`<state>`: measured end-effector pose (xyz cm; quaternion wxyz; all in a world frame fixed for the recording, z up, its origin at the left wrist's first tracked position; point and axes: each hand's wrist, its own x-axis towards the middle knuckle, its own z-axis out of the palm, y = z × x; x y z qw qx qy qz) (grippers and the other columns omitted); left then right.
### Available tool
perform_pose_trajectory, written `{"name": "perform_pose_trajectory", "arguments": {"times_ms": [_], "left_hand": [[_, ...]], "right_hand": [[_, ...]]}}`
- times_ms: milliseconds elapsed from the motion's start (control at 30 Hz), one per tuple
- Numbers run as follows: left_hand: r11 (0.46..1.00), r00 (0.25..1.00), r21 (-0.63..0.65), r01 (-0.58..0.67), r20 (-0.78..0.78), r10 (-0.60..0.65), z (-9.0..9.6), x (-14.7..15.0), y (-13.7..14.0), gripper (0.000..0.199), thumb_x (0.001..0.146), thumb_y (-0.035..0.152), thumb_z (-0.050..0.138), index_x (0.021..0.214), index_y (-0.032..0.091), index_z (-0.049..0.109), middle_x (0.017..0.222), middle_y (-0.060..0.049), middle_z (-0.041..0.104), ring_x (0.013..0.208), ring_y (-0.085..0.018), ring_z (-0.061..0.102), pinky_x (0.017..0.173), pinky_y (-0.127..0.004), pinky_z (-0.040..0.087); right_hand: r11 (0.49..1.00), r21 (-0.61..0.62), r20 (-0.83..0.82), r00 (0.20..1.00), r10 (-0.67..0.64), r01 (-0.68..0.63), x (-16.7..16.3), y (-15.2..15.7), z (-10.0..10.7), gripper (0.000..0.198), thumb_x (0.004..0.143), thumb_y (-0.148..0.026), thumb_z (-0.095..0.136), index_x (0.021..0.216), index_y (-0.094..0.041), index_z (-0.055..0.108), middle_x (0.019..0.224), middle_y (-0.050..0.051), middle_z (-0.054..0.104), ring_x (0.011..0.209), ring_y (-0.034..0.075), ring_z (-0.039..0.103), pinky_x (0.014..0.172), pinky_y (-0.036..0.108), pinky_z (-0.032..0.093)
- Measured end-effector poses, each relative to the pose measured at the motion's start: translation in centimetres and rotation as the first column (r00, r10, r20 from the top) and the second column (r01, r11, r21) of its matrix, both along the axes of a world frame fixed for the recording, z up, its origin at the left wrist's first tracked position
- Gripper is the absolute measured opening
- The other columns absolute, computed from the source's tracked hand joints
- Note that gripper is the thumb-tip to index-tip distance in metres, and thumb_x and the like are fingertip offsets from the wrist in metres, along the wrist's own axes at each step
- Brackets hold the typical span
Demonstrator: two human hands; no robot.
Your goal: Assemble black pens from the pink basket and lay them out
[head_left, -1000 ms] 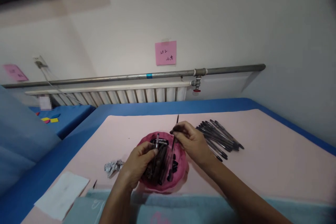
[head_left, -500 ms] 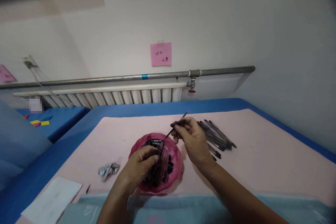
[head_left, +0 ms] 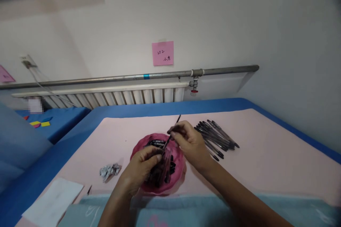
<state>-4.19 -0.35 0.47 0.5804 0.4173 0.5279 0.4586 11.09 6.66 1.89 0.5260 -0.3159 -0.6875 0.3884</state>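
Note:
Above a pink bowl (head_left: 179, 181), my left hand (head_left: 144, 165) is closed around a clear pen barrel (head_left: 166, 144) that slants up to the right. Between the thumb and fingers of my right hand (head_left: 190, 143) is a thin dark pen refill (head_left: 178, 118), in line with the barrel. Its upper end sticks out above the fingers, and its lower part appears to run into the barrel's mouth. Dark smudges mark the fingertips of both hands. Inside the bowl lie clear barrels (head_left: 167, 168) and black pen parts (head_left: 157, 142), partly covered by my left hand.
Several dark pens (head_left: 217, 136) lie in a loose pile right of my right hand. Left of the bowl are a crumpled wad (head_left: 109, 172), a white sheet (head_left: 54, 200) and a small dark pointed piece (head_left: 89, 189). A radiator (head_left: 128, 95) stands behind the table.
My right hand has moved down and left, closer to my left hand. Less of the refill shows between the two hands. The left hand has barely moved.

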Motion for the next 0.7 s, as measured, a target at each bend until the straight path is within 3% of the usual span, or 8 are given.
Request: {"name": "perform_pose_trajectory", "arguments": {"times_ms": [100,267,367,500,700], "left_hand": [[0.998,0.991,-0.022,-0.051,0.126,0.053,-0.1,0.0,0.1,0.024,0.069,0.027,0.065,0.091,0.019,0.063,0.077,0.000,0.066,0.068,-0.011,0.059,0.067,-0.025,0.046],[0.981,0.949,-0.055,-0.186,0.250,0.194,0.4,-0.5,0.2,0.022,0.071,0.024,0.064,0.092,0.017,0.060,0.075,-0.003,0.067,0.061,-0.011,0.060,0.061,-0.024,0.048],[0.952,0.903,-0.081,-0.294,0.302,0.305,0.9,-0.8,0.3,0.016,0.073,0.019,0.061,0.089,0.017,0.059,0.076,-0.004,0.067,0.064,-0.013,0.063,0.061,-0.025,0.050],[0.927,0.853,-0.091,-0.364,0.368,0.371,1.1,-1.2,0.5,0.014,0.076,0.017,0.058,0.090,0.018,0.058,0.079,-0.004,0.066,0.071,-0.014,0.063,0.064,-0.029,0.053],[0.906,0.829,-0.091,-0.413,0.373,0.416,0.6,-1.6,0.5,0.014,0.074,0.019,0.061,0.088,0.018,0.059,0.077,-0.002,0.064,0.070,-0.013,0.061,0.056,-0.023,0.051]], "right_hand": [[0.989,0.137,0.240,0.971,0.025,-0.059,-0.1,-0.5,0.0,0.008,0.080,-0.019,0.049,0.085,-0.020,0.056,0.079,0.001,0.061,0.074,0.014,0.057,0.070,0.028,0.044],[0.984,0.177,0.343,0.937,-0.063,0.001,0.7,0.1,0.7,0.011,0.082,-0.017,0.045,0.086,-0.018,0.055,0.085,0.003,0.062,0.078,0.014,0.056,0.070,0.027,0.042],[0.975,0.156,0.602,0.798,0.033,-0.158,0.9,0.4,0.5,0.013,0.078,-0.012,0.046,0.078,-0.018,0.058,0.076,0.001,0.061,0.070,0.013,0.055,0.064,0.025,0.040],[0.903,0.190,0.809,0.582,0.078,-0.385,0.0,-0.4,-1.2,0.011,0.075,-0.011,0.050,0.072,-0.017,0.059,0.076,0.003,0.063,0.070,0.015,0.054,0.063,0.027,0.039],[0.874,0.310,0.876,0.469,-0.110,-0.375,-1.6,-1.1,-4.2,0.005,0.072,-0.021,0.057,0.072,-0.017,0.060,0.073,0.006,0.064,0.066,0.019,0.055,0.060,0.032,0.038]]}}
